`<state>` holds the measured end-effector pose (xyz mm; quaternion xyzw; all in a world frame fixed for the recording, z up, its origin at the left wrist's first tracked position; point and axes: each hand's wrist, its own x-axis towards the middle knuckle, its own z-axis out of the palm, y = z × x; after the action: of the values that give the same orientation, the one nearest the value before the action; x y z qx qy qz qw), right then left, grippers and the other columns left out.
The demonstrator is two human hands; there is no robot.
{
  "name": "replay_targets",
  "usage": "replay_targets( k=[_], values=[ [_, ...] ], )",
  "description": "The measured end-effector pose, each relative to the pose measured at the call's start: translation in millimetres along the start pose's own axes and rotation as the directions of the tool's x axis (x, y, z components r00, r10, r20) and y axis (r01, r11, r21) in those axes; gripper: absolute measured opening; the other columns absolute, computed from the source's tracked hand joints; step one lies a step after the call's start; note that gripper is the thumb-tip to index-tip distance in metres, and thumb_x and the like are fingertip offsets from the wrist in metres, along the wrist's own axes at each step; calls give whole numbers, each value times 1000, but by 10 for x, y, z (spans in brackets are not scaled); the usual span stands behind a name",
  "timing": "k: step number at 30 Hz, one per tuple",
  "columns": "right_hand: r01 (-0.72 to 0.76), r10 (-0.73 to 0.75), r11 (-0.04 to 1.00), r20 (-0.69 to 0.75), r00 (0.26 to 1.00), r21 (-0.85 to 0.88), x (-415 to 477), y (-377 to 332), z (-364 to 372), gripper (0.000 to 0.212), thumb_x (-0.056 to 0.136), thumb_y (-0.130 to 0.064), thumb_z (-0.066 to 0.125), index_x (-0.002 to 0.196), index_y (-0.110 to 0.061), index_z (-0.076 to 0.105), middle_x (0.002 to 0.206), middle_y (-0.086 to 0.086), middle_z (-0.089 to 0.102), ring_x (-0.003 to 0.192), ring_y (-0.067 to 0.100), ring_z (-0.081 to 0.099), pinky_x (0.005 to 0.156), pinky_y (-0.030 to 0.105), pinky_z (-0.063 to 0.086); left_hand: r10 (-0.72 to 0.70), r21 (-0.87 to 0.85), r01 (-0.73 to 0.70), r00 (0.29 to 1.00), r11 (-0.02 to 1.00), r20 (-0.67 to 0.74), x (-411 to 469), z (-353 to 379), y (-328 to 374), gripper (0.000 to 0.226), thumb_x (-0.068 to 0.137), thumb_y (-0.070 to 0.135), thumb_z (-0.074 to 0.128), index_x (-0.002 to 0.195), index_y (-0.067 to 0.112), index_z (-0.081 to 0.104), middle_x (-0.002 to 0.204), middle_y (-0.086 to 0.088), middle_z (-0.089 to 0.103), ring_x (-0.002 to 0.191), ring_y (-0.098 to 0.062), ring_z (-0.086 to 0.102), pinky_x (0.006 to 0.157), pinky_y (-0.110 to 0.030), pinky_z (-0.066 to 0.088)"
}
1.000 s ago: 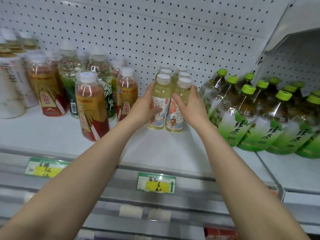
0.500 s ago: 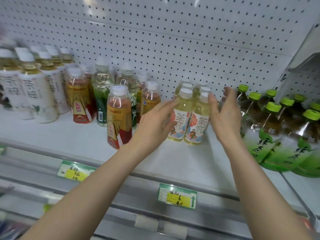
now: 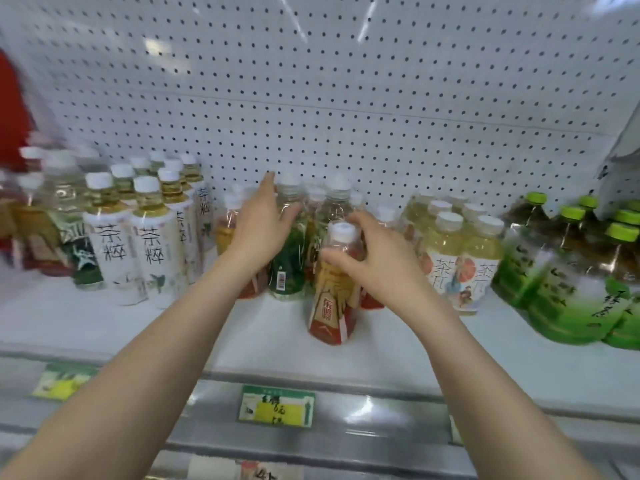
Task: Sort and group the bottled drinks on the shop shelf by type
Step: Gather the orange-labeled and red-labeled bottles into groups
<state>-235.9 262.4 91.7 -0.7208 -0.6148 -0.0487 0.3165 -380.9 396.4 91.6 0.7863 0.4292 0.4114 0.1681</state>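
Observation:
On the white shelf (image 3: 398, 355) an orange-red tea bottle (image 3: 329, 306) with a white cap stands in front of the middle cluster. My right hand (image 3: 377, 258) curls round its neck, thumb on the shoulder and fingers behind the cap. My left hand (image 3: 259, 230) is open, fingers straight, its palm against a green-labelled clear bottle (image 3: 287, 271) and an orange bottle (image 3: 227, 230) behind it. Pale yellow tea bottles (image 3: 457, 261) stand grouped just right of my right hand.
White-labelled tea bottles (image 3: 152, 251) stand grouped at the left, with blurred mixed bottles (image 3: 52, 237) beyond them. Large green-capped green tea bottles (image 3: 568, 289) fill the right. A pegboard (image 3: 346, 98) backs the shelf. Price tags (image 3: 277, 405) line the front rail.
Both hands left the pale yellow bottles and moved left to the middle cluster. My right hand has taken hold of the front orange-red bottle. The view shifted left.

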Motion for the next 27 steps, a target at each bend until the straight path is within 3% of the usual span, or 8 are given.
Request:
replay_targets(
  k=[3,6,9,12,17,22,27],
  values=[
    [-98,96,995,-69,993,-33,-52,-66,81,65,86,-60,62,137,-23,47,111,0,69,101,23,65,83,39,53,19,-38,-17,998,999,61,226,93,-86,61,97,44,52,144,7,39,131,-10,60,119,-28,58,101,-46,47],
    [-231,222,972,-137,965,-46,-97,-70,79,68,86,-63,61,137,-20,45,108,4,69,103,30,65,83,48,56,68,-84,-62,995,995,76,244,74,-104,33,99,37,53,120,11,53,104,4,60,94,-16,58,81,-31,46],
    [-342,323,935,-167,931,-98,-96,-116,42,66,88,-59,62,134,-15,45,113,9,67,110,34,61,87,47,52,177,-136,-160,976,978,125,55,-108,-108,32,98,36,54,122,14,53,103,8,59,91,-12,58,78,-27,43],
    [-388,373,898,-110,921,-205,-11,-239,-19,65,88,-56,64,131,-11,45,118,11,65,109,33,61,86,46,53,201,-152,-179,969,972,145,-200,-408,-207,38,98,39,53,129,18,51,105,10,59,93,-12,59,78,-27,44],
    [-311,282,907,-138,949,-284,467,-542,-24,74,95,-54,56,146,-4,34,131,17,58,121,34,55,96,42,48,161,-166,-147,984,975,78,-470,-895,-484,47,95,43,52,136,19,50,118,7,60,106,-13,57,89,-35,49],
    [-357,353,900,-62,934,-249,970,-584,154,62,100,-38,52,146,-5,29,119,18,63,104,35,62,74,38,49,65,-105,-64,998,992,4,-550,-1246,-758,46,96,41,53,137,21,49,125,6,60,109,-11,54,90,-32,44],
    [-183,169,943,-72,983,-279,756,-891,263,55,100,-45,50,136,-6,38,98,14,63,99,37,60,69,37,40,-14,-68,7,995,998,-100,-553,-1364,-961,46,96,43,53,136,21,50,127,6,60,115,-17,56,90,-36,44]
  ],
)
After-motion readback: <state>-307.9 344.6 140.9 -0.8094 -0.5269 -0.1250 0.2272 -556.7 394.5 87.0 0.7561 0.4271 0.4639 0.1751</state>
